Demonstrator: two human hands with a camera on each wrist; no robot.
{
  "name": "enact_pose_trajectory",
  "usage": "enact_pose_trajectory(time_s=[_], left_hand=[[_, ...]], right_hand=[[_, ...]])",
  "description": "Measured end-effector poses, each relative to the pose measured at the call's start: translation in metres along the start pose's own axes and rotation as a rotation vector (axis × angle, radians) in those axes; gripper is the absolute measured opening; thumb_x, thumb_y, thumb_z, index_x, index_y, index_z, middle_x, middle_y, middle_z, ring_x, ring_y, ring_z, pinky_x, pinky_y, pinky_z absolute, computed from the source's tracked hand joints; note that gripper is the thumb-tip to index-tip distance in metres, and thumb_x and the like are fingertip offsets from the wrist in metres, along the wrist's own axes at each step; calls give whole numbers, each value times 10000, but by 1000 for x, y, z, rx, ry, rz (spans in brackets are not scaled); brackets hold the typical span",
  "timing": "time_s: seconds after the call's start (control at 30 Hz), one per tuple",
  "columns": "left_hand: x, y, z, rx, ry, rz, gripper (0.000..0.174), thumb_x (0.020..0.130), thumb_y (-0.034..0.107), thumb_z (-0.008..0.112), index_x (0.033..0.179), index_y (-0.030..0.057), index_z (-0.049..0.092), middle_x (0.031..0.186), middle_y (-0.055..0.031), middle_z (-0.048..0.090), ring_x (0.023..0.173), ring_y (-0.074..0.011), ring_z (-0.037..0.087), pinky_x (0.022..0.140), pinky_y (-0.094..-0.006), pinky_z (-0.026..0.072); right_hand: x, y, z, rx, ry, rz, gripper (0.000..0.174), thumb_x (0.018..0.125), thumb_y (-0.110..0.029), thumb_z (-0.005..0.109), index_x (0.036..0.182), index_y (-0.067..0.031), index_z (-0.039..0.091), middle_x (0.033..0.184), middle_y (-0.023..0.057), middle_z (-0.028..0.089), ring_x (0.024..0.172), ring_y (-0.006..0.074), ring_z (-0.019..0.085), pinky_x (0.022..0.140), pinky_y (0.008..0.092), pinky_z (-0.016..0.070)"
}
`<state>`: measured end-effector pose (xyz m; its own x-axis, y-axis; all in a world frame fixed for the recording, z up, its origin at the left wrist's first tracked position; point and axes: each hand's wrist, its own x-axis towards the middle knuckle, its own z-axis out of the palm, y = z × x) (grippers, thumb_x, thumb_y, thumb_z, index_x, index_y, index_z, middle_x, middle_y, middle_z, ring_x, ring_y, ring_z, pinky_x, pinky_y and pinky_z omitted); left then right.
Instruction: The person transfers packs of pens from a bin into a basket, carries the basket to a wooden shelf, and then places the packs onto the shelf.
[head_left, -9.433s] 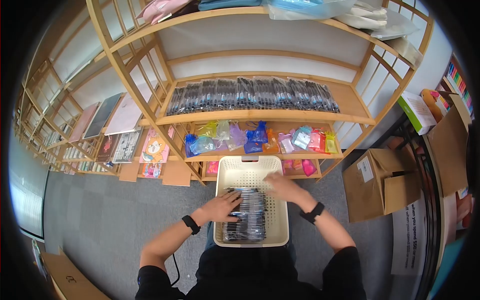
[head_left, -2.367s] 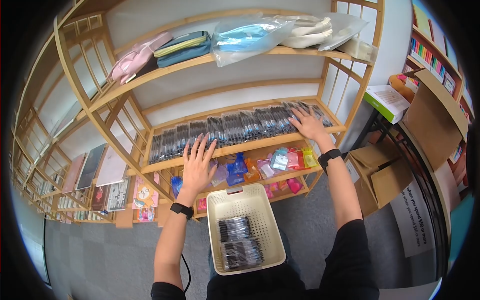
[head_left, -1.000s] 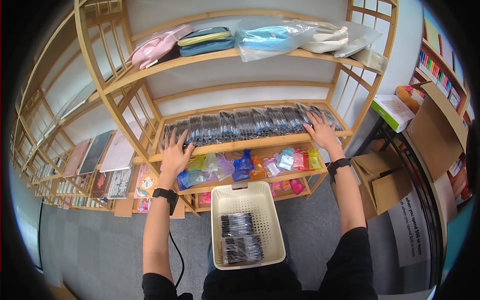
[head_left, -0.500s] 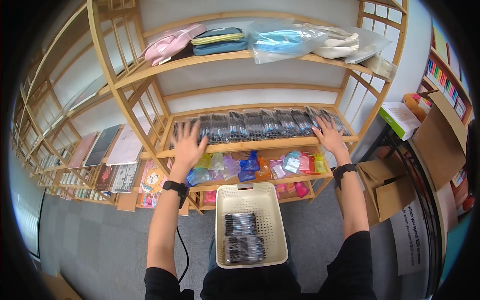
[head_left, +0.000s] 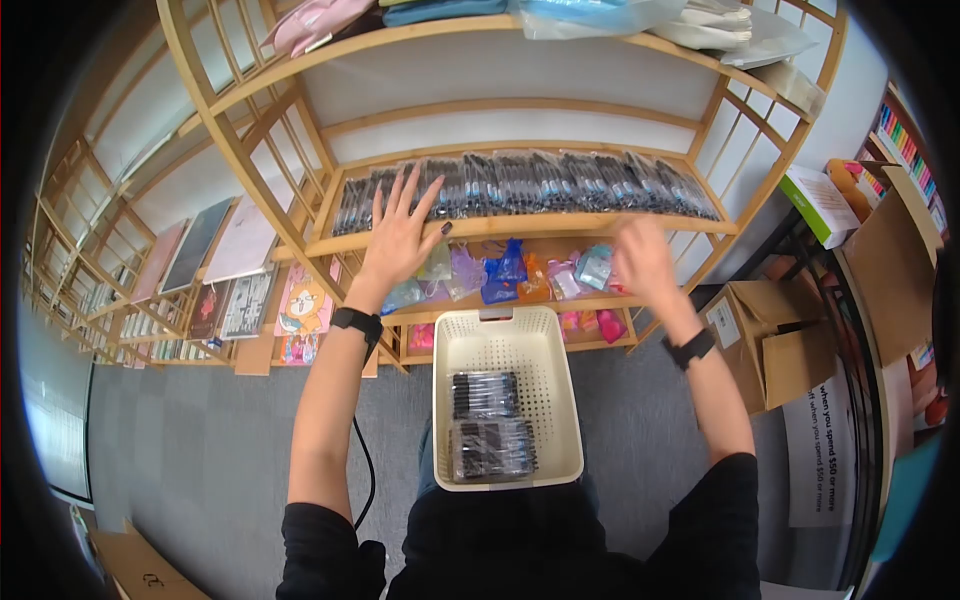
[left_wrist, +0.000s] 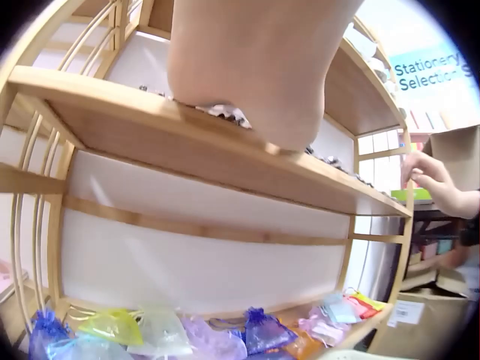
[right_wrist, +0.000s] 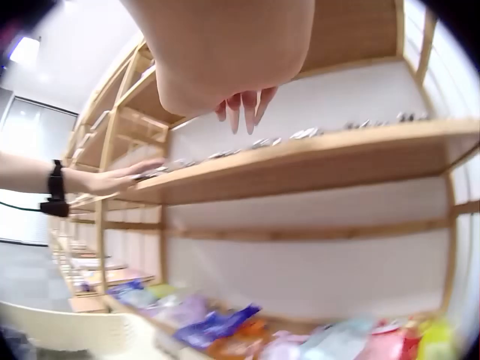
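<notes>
While the person's left hand (head_left: 397,235) lies over the left part of a row of bagged black pens (head_left: 540,185), its fingers are straight and spread wide. Row runs along a wooden shelf (head_left: 480,232), bags side by side. Right hand (head_left: 645,257) blurred in the head view, apart from the pens, before the shelf's front edge toward its right end; fingers loosely bent, nothing seen in them. Below: coloured gauze pouches (head_left: 505,278) on the next tier. Cream basket (head_left: 572,420) near the person's lap, two bundles of pens (head_left: 493,447) inside. Dark band (head_left: 690,349) on right wrist.
</notes>
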<state>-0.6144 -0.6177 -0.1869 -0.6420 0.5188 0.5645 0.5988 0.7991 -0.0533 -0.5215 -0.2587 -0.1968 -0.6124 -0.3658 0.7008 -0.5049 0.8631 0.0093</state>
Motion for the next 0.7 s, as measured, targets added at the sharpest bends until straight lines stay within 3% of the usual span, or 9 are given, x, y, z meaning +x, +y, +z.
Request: enact_pose_trajectory(time_s=[0.03, 0.07, 0.1, 0.17, 0.23, 0.3, 0.37, 0.57, 0.7], left_hand=[[-4, 8, -4, -28, 140, 36, 665, 836, 318, 600, 1426, 203, 314, 1463, -165, 310, 1342, -371, 311, 1105, -555, 207], [-16, 19, -8, -90, 209, 99, 618, 775, 168, 629, 1352, 138, 411, 1401, -176, 383, 1310, -363, 351, 1093, -535, 246], [-34, 28, -4, -152, 176, 177, 571, 757, 132, 617, 1305, 126, 458, 1384, -169, 401, 1286, -357, 377, 1078, -528, 274], [-72, 54, 6, -192, 80, 348, 493, 700, 51, 631, 1185, 82, 556, 1235, -154, 516, 1126, -354, 498, 965, -494, 393], [-112, 76, 20, -400, -493, 283, 252, 737, 98, 605, 978, 25, 611, 1043, -138, 592, 1038, -301, 542, 901, -415, 439], [-161, 77, 52, -404, -718, 518, 206, 743, 166, 635, 884, 16, 622, 997, -138, 602, 1037, -283, 548, 899, -408, 440], [-180, 91, 45, -414, -850, 480, 257, 747, 234, 660, 879, 16, 632, 1053, -138, 585, 1053, -285, 539, 924, -398, 431], [-192, 96, 37, -467, -774, 527, 276, 715, 200, 707, 899, 9, 627, 1166, -122, 533, 1105, -278, 512, 971, -384, 407], [-181, 96, 28, -520, -760, 518, 243, 733, 142, 683, 921, 7, 607, 1044, -112, 571, 1021, -285, 561, 887, -377, 457]], right_hand=[[-13, -23, 12, 111, -46, -38, 192, 763, -60, 528, 943, -5, 563, 957, 152, 578, 892, 337, 558, 812, 439, 449], [-21, -52, 18, 175, -313, 7, 191, 776, -67, 521, 948, -6, 580, 925, 151, 587, 871, 333, 575, 771, 433, 475], [-38, -67, 39, 200, -625, 39, 193, 788, -87, 535, 954, -4, 587, 915, 148, 583, 898, 327, 579, 761, 428, 485], [-81, -96, 74, 541, -763, -35, 300, 830, -256, 605, 1001, -9, 599, 968, 143, 567, 937, 327, 583, 774, 432, 491], [-107, -126, 104, 503, -1004, -110, 430, 792, -377, 662, 1002, -4, 614, 1008, 145, 560, 944, 324, 584, 779, 429, 492], [-125, -148, 122, 496, -1113, -151, 505, 744, -446, 698, 973, -1, 627, 1002, 151, 561, 945, 327, 583, 781, 425, 493], [-132, -158, 123, 471, -1123, -176, 506, 740, -464, 697, 941, -6, 622, 985, 153, 549, 925, 332, 581, 769, 429, 491], [-116, -164, 115, 482, -1140, -261, 439, 706, -435, 725, 872, -34, 657, 918, 164, 582, 855, 334, 606, 728, 418, 501], [-113, -164, 116, 667, -1251, -228, 328, 705, -316, 700, 828, -24, 616, 725, 147, 605, 697, 330, 618, 633, 435, 494]])
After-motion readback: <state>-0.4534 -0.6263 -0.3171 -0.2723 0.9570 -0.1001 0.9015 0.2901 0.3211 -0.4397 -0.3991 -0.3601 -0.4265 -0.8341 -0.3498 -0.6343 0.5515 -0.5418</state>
